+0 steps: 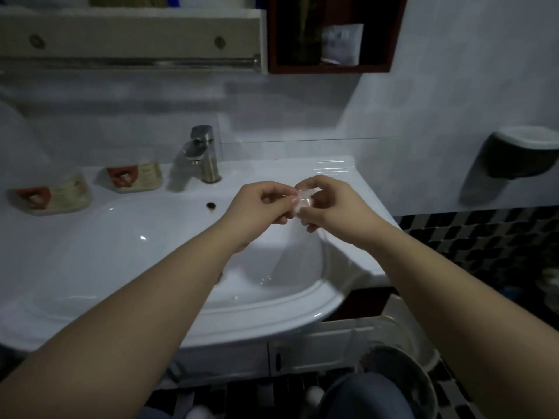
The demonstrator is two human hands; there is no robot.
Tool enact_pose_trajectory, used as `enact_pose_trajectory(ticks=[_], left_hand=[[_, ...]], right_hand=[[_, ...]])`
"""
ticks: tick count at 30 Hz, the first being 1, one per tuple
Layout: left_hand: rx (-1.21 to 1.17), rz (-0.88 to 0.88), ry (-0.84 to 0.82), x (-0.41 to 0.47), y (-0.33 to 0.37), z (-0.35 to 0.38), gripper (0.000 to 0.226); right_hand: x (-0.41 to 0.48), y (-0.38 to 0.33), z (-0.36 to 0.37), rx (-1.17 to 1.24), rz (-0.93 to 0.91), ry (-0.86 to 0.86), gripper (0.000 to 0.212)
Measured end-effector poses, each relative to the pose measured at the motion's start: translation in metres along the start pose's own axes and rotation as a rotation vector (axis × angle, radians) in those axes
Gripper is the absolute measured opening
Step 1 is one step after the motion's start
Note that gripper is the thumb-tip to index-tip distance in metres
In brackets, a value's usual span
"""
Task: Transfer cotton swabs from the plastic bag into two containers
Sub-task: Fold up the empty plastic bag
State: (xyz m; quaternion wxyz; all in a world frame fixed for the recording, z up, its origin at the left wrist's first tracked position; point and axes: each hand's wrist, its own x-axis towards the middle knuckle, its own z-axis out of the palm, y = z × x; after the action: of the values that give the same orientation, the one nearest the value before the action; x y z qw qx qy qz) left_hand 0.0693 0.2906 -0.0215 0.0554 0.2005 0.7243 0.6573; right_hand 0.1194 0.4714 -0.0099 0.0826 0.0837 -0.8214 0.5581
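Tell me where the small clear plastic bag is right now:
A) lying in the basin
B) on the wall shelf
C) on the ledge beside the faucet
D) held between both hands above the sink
D: the left hand and right hand both pinch the plastic bag in the air over the right side of the sink.

A single wide-angle camera is riding on the person's head, looking forward and down over the sink (99, 261). It is hanging close in front of the sink, so both forearms are running in from the bottom edge, and the left hand (257, 207) and right hand (335, 211) are sitting near mid-frame, above the sink's right rim. Behind the sink, the faucet (204, 152) and wall shelf (130, 31) are filling the top. The lens is bowing the sink's front edge.
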Motion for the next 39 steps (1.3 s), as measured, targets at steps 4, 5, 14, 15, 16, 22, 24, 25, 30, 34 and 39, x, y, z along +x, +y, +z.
enact_pose_trajectory(ticks=[4,5,14,15,16,22,24,25,30,34,39], left_hand=[[0.011,0.022,0.012,0.004,0.008,0.042,0.012],[0.002,0.029,-0.006,0.004,0.010,0.053,0.012],[-0.058,0.013,-0.216,0.001,0.031,0.147,0.022],[-0.031,0.019,-0.211,0.001,0.032,0.159,0.022],[0.003,0.024,-0.202,0.000,0.033,0.170,0.021],[0.351,0.180,-0.224,-0.006,0.025,0.229,0.025],[0.464,0.239,-0.250,-0.013,0.021,0.243,0.028],[0.520,0.263,-0.268,-0.015,0.018,0.249,0.032],[0.705,0.356,-0.334,-0.024,0.004,0.271,0.040],[0.745,0.371,-0.356,-0.029,-0.005,0.283,0.042],[0.811,0.407,-0.377,-0.030,-0.008,0.287,0.047]], right_hand=[[-0.022,0.006,-0.036,0.044,0.020,0.024,0.031],[-0.028,0.007,-0.044,0.060,0.028,0.075,0.025],[-0.084,0.020,-0.120,0.061,0.077,0.337,0.007],[-0.091,0.022,-0.128,0.016,0.077,0.361,0.005],[-0.097,0.025,-0.136,-0.019,0.081,0.386,0.004],[-0.140,0.060,-0.184,-0.225,0.201,0.599,0.008],[-0.157,0.074,-0.195,-0.288,0.243,0.613,0.006],[-0.165,0.081,-0.199,-0.311,0.259,0.610,0.008],[-0.196,0.114,-0.206,-0.434,0.262,0.593,0.019],[-0.204,0.136,-0.205,-0.472,0.247,0.561,0.032],[-0.208,0.150,-0.204,-0.430,0.306,0.514,0.047]])
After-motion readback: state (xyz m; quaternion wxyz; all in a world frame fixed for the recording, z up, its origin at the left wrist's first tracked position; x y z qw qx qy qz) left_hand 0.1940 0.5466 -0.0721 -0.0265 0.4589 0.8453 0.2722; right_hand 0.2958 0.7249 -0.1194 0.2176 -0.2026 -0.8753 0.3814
